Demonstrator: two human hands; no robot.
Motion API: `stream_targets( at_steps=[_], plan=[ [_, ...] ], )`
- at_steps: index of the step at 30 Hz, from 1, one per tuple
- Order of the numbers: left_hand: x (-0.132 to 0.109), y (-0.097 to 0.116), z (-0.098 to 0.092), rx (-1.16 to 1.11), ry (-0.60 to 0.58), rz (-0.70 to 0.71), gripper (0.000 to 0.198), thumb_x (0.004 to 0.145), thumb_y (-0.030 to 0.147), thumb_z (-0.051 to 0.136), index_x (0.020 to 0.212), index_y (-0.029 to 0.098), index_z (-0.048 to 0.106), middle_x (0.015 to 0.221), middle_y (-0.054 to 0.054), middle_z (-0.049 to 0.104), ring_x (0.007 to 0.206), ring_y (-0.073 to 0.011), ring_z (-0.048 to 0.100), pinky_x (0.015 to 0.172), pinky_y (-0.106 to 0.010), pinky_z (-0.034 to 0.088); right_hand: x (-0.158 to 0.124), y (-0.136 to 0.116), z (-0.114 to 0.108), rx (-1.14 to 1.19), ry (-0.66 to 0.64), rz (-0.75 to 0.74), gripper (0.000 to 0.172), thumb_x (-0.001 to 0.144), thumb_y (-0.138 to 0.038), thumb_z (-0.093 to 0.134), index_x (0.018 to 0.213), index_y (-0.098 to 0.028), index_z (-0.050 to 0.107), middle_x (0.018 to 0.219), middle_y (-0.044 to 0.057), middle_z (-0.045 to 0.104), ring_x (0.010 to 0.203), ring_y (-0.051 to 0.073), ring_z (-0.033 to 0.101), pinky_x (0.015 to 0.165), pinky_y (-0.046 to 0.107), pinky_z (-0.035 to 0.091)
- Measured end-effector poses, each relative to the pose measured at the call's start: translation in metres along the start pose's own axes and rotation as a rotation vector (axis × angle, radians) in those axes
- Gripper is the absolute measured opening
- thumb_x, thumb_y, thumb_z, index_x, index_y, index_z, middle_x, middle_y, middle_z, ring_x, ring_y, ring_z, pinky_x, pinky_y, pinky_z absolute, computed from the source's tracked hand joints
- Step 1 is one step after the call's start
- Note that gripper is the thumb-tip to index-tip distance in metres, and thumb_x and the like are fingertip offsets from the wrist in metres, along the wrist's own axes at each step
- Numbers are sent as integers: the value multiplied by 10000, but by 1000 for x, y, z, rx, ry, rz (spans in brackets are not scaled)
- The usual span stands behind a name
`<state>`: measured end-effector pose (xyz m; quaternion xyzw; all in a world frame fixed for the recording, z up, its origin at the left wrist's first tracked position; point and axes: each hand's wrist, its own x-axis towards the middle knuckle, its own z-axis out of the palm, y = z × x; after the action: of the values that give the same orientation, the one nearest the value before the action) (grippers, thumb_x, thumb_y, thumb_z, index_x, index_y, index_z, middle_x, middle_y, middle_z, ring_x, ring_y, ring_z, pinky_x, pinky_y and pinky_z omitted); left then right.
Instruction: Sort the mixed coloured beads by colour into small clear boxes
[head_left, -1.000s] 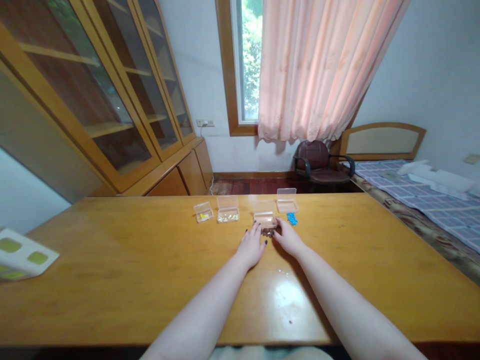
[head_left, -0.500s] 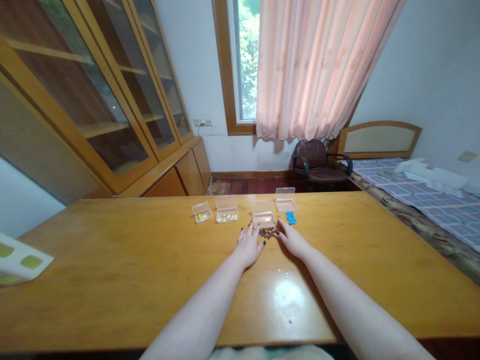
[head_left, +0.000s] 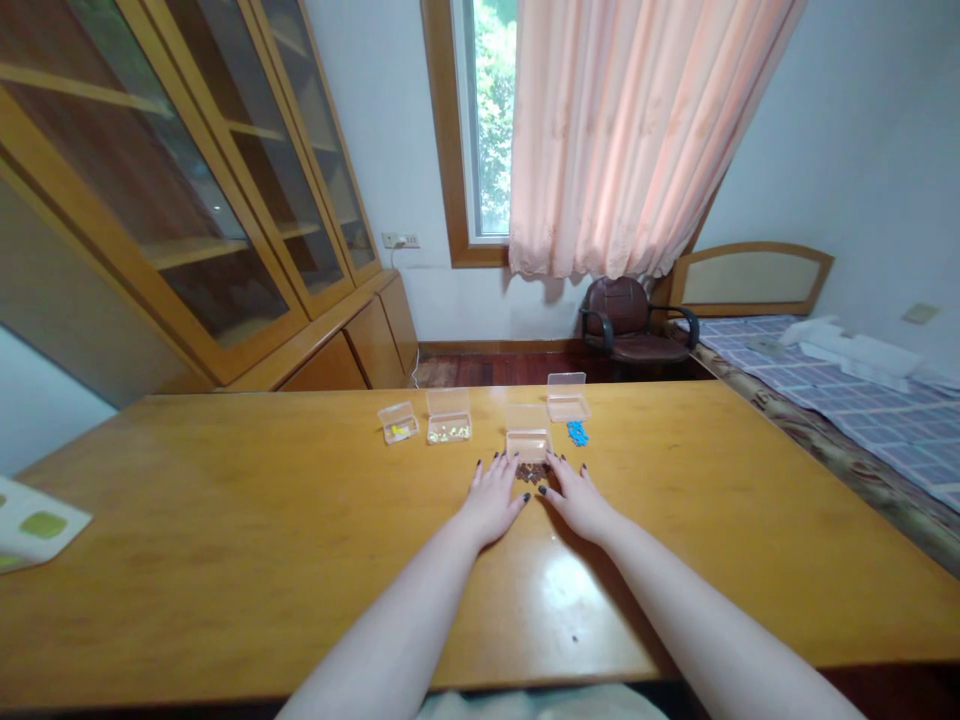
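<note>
Small dark brown pieces (head_left: pixel 532 473) lie in a loose pile on the wooden table (head_left: pixel 300 560), just in front of a clear plastic box (head_left: pixel 528 446) with its lid raised. My left hand (head_left: pixel 493 500) rests at the pile's left side, fingers spread. On the other side, my right hand (head_left: pixel 579 497) lies with its fingers apart, the fingertips close to the box's near corner. Both thumbs point inward below the pieces. Neither hand grips anything that I can see. What the brown pieces are is too small to tell.
Left of the middle box stand a clear box (head_left: pixel 449 430) with pale yellow-green bits and a smaller box (head_left: pixel 399 425) with something yellow. At the back right, blue pieces (head_left: pixel 577 433) lie before another lidded box (head_left: pixel 568 405). A white cut-out object (head_left: pixel 52 520) sits at the left edge.
My right hand has come nearer, its fingers now around the pile's right side. The brown pieces look more gathered, and the middle box sits slightly closer to me.
</note>
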<state>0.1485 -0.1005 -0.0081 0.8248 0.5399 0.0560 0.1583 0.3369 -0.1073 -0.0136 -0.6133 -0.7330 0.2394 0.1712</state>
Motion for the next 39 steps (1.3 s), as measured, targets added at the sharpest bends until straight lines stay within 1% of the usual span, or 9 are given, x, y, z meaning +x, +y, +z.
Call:
stream_targets(
  at_steps=[10, 14, 19, 25, 28, 30, 33, 36, 39],
  plan=[
    [-21, 13, 3, 3, -46, -61, 705, 876, 491, 349, 1466, 160, 151, 1526, -109, 170, 1412, -254, 127, 1135, -522, 92, -21, -15, 15, 15, 8, 52, 725, 833, -389, 515, 1457, -196, 202, 1490, 115, 278, 1393, 275, 180, 1113, 552, 50],
    [-19, 12, 4, 9, -39, -77, 696, 876, 469, 352, 1464, 148, 161, 1525, -107, 181, 1411, -249, 136, 1138, -513, 97, -14, -14, 3, 24, -16, 36, 680, 820, -354, 531, 1433, -212, 276, 1461, 115, 343, 1358, 273, 285, 1110, 528, 111],
    [-8, 6, 3, 21, -4, -99, 667, 871, 399, 378, 1460, 162, 175, 1521, -99, 203, 1408, -244, 150, 1139, -506, 99, 6, -8, -16, 32, -89, -19, 554, 852, -333, 494, 1384, -217, 394, 1350, 89, 507, 1218, 244, 493, 1031, 395, 343],
    [-4, -1, 2, -21, 20, -58, 636, 869, 387, 413, 1445, 187, 233, 1508, -92, 256, 1395, -244, 202, 1141, -486, 124, 12, -1, -12, -42, 17, -66, 495, 863, -249, 475, 1356, -248, 430, 1382, 65, 473, 1279, 232, 420, 1091, 461, 227],
    [-4, -6, -1, -74, 83, -43, 624, 856, 362, 458, 1424, 172, 285, 1483, -110, 313, 1366, -256, 270, 1129, -456, 187, 10, 2, -12, -50, 62, -121, 477, 864, -234, 474, 1340, -228, 453, 1359, 72, 500, 1255, 219, 439, 1071, 417, 268],
    [-3, -11, -6, -124, 175, -48, 544, 856, 319, 470, 1370, 165, 381, 1422, -113, 410, 1303, -238, 373, 1094, -400, 276, 10, 3, -16, -54, 133, -152, 438, 861, -227, 479, 1297, -195, 502, 1295, 84, 555, 1189, 208, 490, 1029, 357, 324],
    [0, -20, -13, -164, 262, -66, 312, 861, 231, 460, 1146, 193, 581, 1182, -74, 605, 1088, -187, 547, 965, -315, 406, 11, 3, -22, -84, 215, -144, 275, 864, -238, 478, 1071, -175, 648, 1055, 83, 665, 1003, 195, 572, 904, 293, 402],
    [3, -26, -15, -106, 256, -52, 213, 863, 202, 467, 973, 219, 648, 1009, -39, 653, 953, -172, 586, 868, -287, 437, 11, 0, -22, -128, 184, -151, 215, 867, -258, 485, 876, -196, 690, 876, 59, 672, 863, 182, 584, 800, 272, 416],
    [6, -25, -12, -13, 232, -27, 199, 872, 232, 484, 972, 245, 656, 984, -31, 648, 931, -175, 585, 842, -290, 430, 11, -4, -18, -124, 157, -177, 211, 865, -249, 488, 864, -206, 695, 847, 48, 663, 834, 169, 579, 776, 256, 408]
  ],
)
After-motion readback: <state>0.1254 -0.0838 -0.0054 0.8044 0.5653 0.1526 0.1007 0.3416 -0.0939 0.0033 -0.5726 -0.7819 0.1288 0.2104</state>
